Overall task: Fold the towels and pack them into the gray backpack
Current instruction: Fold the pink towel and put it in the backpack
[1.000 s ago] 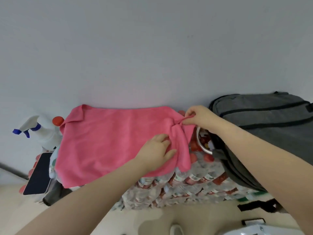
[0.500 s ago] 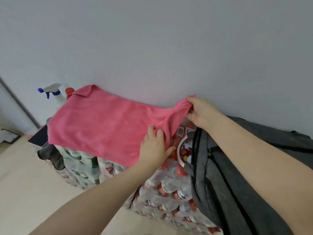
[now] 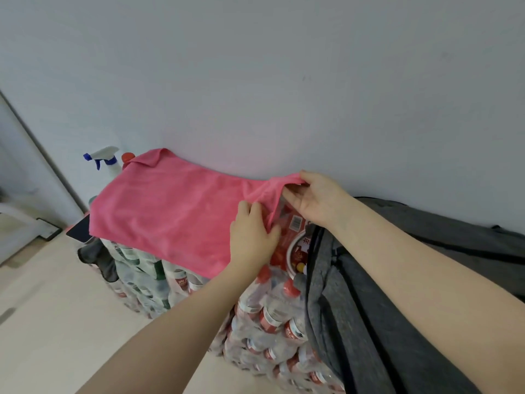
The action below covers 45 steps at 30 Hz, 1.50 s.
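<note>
Gray backpack lies nearest on the right, atop stacked bottles. Beyond it, the left hand grips the pink towel at its near right edge, thumb curled against the cloth. The right hand pinches the far right corner, lifting it. Farther left, a phone and a sprayer stand by the wall.

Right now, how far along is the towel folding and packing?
Nothing looks finished: the pink towel lies spread in one layer over the stacked water bottles, not folded. In hand: the right hand lifts its far right corner while the left hand grips the near right edge. Left: folding it and packing it into the gray backpack.
</note>
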Tool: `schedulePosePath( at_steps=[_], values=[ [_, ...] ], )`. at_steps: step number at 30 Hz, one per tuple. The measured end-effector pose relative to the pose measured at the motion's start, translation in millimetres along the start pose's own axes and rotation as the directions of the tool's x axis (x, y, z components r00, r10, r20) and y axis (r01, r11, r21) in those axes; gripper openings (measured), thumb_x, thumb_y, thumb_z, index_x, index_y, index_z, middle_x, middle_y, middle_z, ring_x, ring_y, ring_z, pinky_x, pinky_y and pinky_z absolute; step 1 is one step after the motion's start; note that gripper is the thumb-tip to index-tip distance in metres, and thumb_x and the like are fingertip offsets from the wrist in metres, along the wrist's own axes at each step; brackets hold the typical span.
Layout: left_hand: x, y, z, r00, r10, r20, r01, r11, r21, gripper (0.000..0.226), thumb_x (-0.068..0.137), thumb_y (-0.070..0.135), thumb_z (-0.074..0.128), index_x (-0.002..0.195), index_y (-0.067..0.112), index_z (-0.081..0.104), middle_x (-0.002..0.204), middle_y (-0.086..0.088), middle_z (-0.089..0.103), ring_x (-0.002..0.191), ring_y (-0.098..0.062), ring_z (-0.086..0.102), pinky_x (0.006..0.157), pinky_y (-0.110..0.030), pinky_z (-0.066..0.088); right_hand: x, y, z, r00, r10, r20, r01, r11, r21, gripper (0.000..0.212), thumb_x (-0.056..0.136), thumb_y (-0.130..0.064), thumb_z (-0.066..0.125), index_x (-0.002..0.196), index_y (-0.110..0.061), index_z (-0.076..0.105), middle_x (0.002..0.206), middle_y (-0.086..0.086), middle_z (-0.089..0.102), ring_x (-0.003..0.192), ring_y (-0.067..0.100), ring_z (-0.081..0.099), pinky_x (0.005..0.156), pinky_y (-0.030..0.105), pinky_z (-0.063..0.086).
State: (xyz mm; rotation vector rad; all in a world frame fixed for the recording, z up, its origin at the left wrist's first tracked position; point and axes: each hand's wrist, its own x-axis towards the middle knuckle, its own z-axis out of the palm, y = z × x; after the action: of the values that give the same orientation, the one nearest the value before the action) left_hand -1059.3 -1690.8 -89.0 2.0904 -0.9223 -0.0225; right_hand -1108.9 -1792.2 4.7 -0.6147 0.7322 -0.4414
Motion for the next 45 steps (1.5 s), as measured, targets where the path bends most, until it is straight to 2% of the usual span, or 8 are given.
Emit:
schedulePosePath(
  at_steps=[5, 8, 13, 18, 23, 30, 35, 45],
  values=[
    [-0.2, 7.8, -19.1, 0.979, 0.049, 0.198, -0.023, 0.991, -0.133, 0.012, 0.083, 0.010, 0.050, 0.071, 0.010, 0.048, 0.075, -0.004, 0.046, 0.068, -0.025, 0.049, 0.063, -0.036, 0.043, 0.6, -12.1, -5.0, 0.982, -0.167, -0.087, 0.145, 0.965, -0.219, 0.016, 0.095, -0.009, 0.045, 0.082, -0.008, 0.053, 0.082, 0.008, 0.058, 0.072, 0.017, 0.058, 0.054, 0.028, 0.054],
    [-8.9, 9.5, -39.9, 0.853, 0.090, 0.513, -0.012, 0.988, -0.153, 0.022, 0.083, 0.000, 0.041, 0.069, 0.016, 0.048, 0.062, 0.001, 0.051, 0.055, -0.015, 0.050, 0.059, -0.029, 0.046, 10.2, -19.8, -20.3, 0.931, -0.351, -0.104, 0.230, 0.782, -0.579, 0.013, 0.093, -0.008, 0.047, 0.083, -0.014, 0.053, 0.076, 0.002, 0.054, 0.062, 0.012, 0.049, 0.048, 0.021, 0.041],
    [-11.1, 9.2, -49.2, 0.671, 0.104, 0.734, 0.085, 0.973, -0.215, 0.029, 0.072, 0.012, 0.047, 0.098, 0.007, 0.056, 0.084, -0.007, 0.061, 0.071, -0.014, 0.052, 0.070, -0.032, 0.049, 23.8, -28.7, -41.7, 0.831, -0.526, 0.179, 0.215, 0.006, -0.977, 0.029, 0.087, -0.001, 0.042, 0.112, -0.006, 0.056, 0.099, 0.011, 0.058, 0.088, 0.024, 0.055, 0.071, 0.027, 0.041],
    [-23.0, 10.3, -43.2, 0.243, 0.079, 0.967, -0.112, 0.992, -0.053, 0.030, 0.081, 0.012, 0.054, 0.110, 0.015, 0.047, 0.105, -0.004, 0.058, 0.089, -0.020, 0.055, 0.082, -0.035, 0.048, 19.1, -28.5, -40.9, 0.904, -0.407, 0.128, -0.134, -0.555, -0.821, 0.031, 0.088, -0.007, 0.044, 0.119, -0.002, 0.047, 0.126, 0.019, 0.049, 0.117, 0.035, 0.047, 0.092, 0.038, 0.041],
    [-4.7, -12.8, -74.1, 0.548, 0.043, 0.835, 0.051, 0.995, -0.085, 0.044, 0.092, 0.042, 0.045, 0.135, 0.031, 0.042, 0.132, 0.011, 0.052, 0.117, -0.007, 0.051, 0.104, -0.024, 0.035, 30.3, 16.6, 12.1, 0.853, -0.233, 0.467, 0.226, -0.642, -0.732, 0.043, 0.089, -0.022, 0.051, 0.130, -0.011, 0.043, 0.133, 0.013, 0.042, 0.124, 0.032, 0.039, 0.101, 0.040, 0.036],
    [57.0, -121.5, -156.8, 0.939, -0.199, 0.282, 0.182, 0.980, 0.085, 0.031, 0.096, 0.014, 0.038, 0.117, 0.012, 0.061, 0.117, -0.002, 0.064, 0.107, -0.017, 0.058, 0.093, -0.024, 0.040, 84.3, 102.0, 117.6, 0.711, 0.095, 0.697, 0.618, -0.558, -0.554, 0.028, 0.090, -0.019, 0.051, 0.116, -0.012, 0.058, 0.127, 0.010, 0.050, 0.120, 0.025, 0.046, 0.104, 0.036, 0.035],
    [91.8, -215.0, -204.6, 0.919, -0.393, 0.045, 0.394, 0.919, -0.024, 0.034, 0.091, 0.005, 0.037, 0.112, 0.014, 0.062, 0.121, -0.002, 0.060, 0.112, -0.017, 0.054, 0.094, -0.024, 0.038, 144.0, 139.4, 181.3, 0.727, 0.083, 0.681, 0.607, -0.541, -0.582, 0.030, 0.095, -0.026, 0.039, 0.107, -0.008, 0.060, 0.117, 0.012, 0.056, 0.110, 0.028, 0.052, 0.096, 0.042, 0.042],
    [148.8, -278.6, -213.3, 0.828, -0.313, 0.466, 0.348, 0.938, 0.013, 0.029, 0.092, 0.029, 0.051, 0.116, 0.016, 0.058, 0.101, 0.005, 0.059, 0.086, -0.009, 0.055, 0.066, -0.012, 0.040, 229.9, 176.0, 240.0, 0.873, 0.085, 0.480, 0.417, -0.641, -0.645, 0.039, 0.089, -0.019, 0.050, 0.128, -0.019, 0.050, 0.128, 0.009, 0.049, 0.119, 0.029, 0.046, 0.095, 0.040, 0.043]
  ],
)
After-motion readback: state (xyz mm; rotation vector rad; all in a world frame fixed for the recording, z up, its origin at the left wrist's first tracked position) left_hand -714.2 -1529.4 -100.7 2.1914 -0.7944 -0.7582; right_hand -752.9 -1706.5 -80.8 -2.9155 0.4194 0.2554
